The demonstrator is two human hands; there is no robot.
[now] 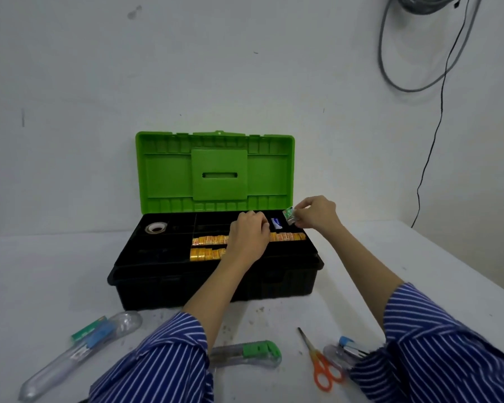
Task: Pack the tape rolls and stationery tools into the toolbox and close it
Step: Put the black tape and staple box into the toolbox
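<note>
The black toolbox (146,274) stands open on the white table, its green lid (163,175) upright against the wall. In its tray lie a clear tape roll (156,228) at the back left, two rows of small orange and yellow packets (207,247), and a small blue-and-white packet (276,223). My right hand (317,212) pinches a small green-and-white packet (290,219) over the tray's back right compartment. Over the tray's middle hovers my left hand (249,238), fingers curled; whether it holds anything is hidden.
On the table in front of the box lie a clear tube with a green-and-blue item (82,350), a green utility knife (246,353), orange-handled scissors (320,365) and a clear pack of pens (346,349). Grey and black cables (431,135) hang on the wall at right.
</note>
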